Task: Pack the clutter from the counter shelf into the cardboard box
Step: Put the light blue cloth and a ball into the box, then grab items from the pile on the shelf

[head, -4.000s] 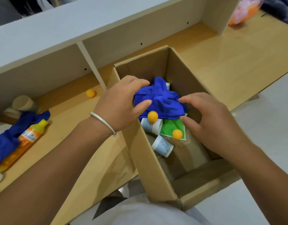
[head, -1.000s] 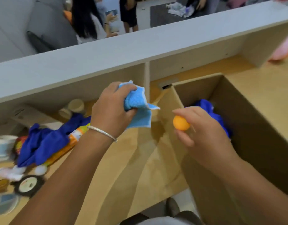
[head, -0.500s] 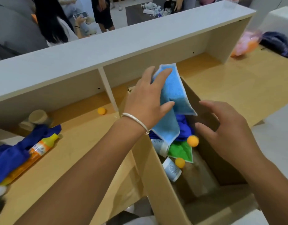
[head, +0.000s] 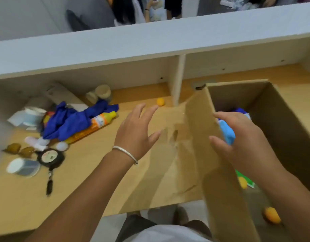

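Head view: left hand (head: 135, 131) spread flat over the counter shelf (head: 91, 172), fingers straight, holding nothing — fingertips point toward the lone orange ball (head: 160, 101) resting near the shelf divider (head: 177, 81), likely the next pick. Right hand (head: 241, 142) hovers over the cardboard box (head: 208, 137), fingers relaxed and parted, nothing gripped; a light blue cloth (head: 226, 131) lies just beneath it, inside the box. Box stands on the shelf directly beside the clutter, top open — short carry for each item. Already inside: green item (head: 247, 180), two more orange balls, partly blurred. Remaining clutter sits to the left: dark blue cloth (head: 68, 121) draped over an orange bottle (head: 96, 124), paper cups (head: 100, 94), sunglasses (head: 18, 150), small black pan (head: 50, 157). Judgement: task partway done; the pile is tangled, so the cloth should come off first.
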### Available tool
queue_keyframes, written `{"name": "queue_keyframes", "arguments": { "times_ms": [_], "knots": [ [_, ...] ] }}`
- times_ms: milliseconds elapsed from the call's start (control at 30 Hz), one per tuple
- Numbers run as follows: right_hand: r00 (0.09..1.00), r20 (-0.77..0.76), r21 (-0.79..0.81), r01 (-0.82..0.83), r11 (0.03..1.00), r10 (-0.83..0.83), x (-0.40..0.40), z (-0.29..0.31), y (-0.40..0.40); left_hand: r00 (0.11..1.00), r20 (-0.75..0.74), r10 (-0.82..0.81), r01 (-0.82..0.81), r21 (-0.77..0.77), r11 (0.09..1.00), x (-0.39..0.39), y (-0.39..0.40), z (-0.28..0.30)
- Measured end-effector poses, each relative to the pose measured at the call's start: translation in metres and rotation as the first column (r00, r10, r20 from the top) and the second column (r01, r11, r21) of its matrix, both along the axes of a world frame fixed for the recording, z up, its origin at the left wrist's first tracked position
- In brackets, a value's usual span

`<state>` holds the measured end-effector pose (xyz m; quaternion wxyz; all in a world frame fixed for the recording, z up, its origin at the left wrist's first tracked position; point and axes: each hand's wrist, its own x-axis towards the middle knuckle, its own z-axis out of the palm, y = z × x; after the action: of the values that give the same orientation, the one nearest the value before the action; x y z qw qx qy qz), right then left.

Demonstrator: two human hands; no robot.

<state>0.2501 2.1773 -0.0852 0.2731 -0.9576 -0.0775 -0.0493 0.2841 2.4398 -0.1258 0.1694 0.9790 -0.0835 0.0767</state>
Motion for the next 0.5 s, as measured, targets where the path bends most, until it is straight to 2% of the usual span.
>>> {"name": "queue_keyframes", "arguments": {
  "times_ms": [167,300,500],
  "knots": [
    [0.974,-0.065,-0.072,-0.221,0.973,0.217,0.021,-0.011,0.101,0.969,-0.074,0.234,-0.234,0.005,0.972,-0.043,0.110,-0.032],
    [0.931,-0.123,-0.124,-0.357,0.926,0.343,0.027,-0.035,0.184,0.912,-0.167,0.374,-0.382,-0.018,0.924,-0.082,0.183,-0.058],
    [0.845,-0.222,-0.155,-0.523,0.838,0.486,0.023,-0.075,0.290,0.816,-0.253,0.520,-0.548,-0.054,0.835,-0.132,0.270,-0.087]
  ]
}}
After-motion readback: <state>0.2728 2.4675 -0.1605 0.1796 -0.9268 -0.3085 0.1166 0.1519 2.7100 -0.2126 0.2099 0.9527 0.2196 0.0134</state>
